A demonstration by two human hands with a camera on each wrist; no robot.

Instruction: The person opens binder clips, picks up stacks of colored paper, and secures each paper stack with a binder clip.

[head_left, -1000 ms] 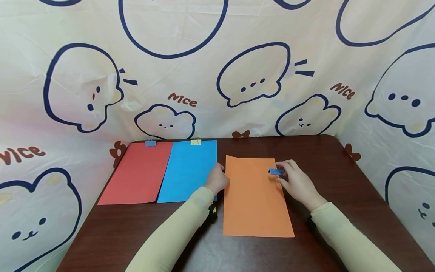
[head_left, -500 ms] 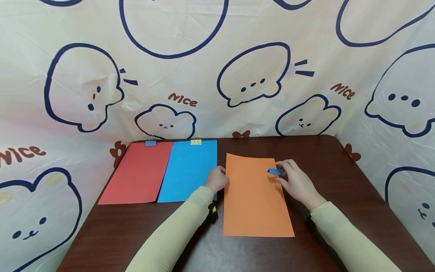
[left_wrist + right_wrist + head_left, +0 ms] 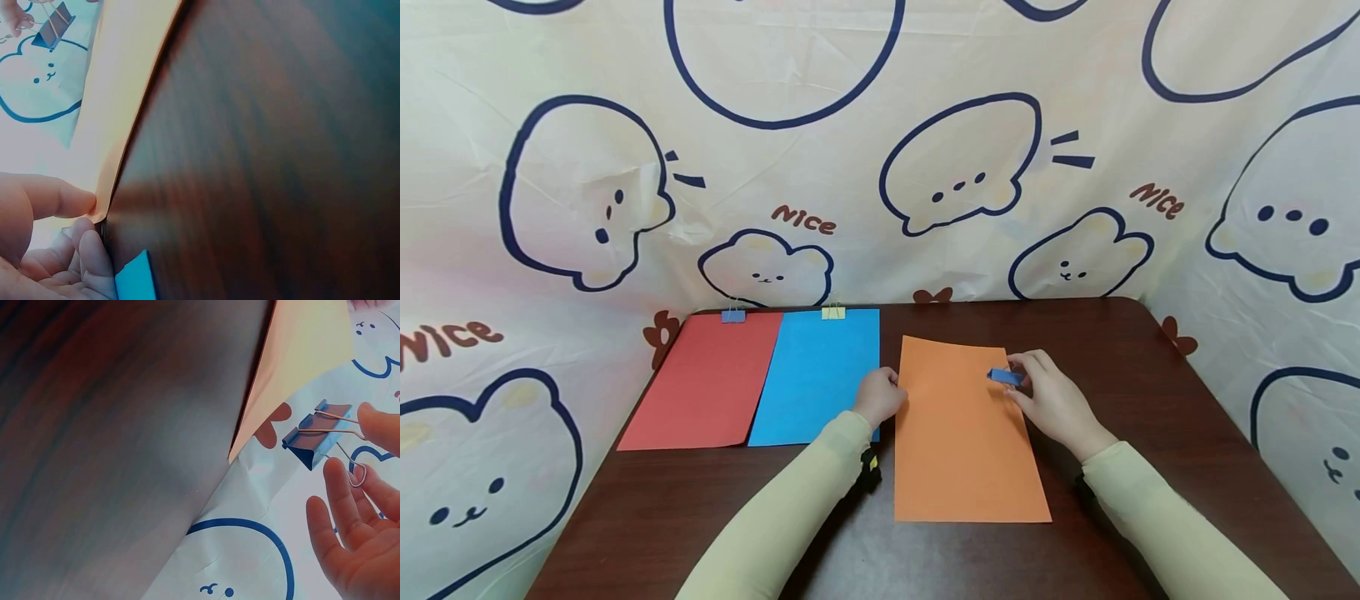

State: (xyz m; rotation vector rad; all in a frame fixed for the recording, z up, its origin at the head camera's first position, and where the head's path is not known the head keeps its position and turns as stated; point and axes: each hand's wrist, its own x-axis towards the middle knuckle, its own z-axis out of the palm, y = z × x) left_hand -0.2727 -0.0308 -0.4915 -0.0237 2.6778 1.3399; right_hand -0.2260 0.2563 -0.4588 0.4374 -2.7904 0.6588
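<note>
A sheet of orange paper (image 3: 966, 454) lies in front of me on the table, its far left corner raised a little. My left hand (image 3: 880, 397) pinches the paper's left edge between thumb and fingers, as the left wrist view shows at the orange edge (image 3: 122, 125). At the paper's far right side, my right hand (image 3: 1054, 404) holds a blue binder clip (image 3: 1004, 377) by its wire handles. In the right wrist view the binder clip (image 3: 315, 434) appears apart from the paper, with the thumb on one handle and fingers at the other.
Left of the orange sheet lie a red paper (image 3: 703, 383) and a blue paper (image 3: 816, 379) side by side. A blue clip (image 3: 733, 317) grips the red one's far edge, a yellow clip (image 3: 832, 313) the blue one's. A printed cloth (image 3: 970, 275) hangs behind the brown table (image 3: 820, 517).
The orange paper's far left corner has risen slightly. My right hand and the binder clip have shifted a little left and away from me. The left hand has barely moved.
</note>
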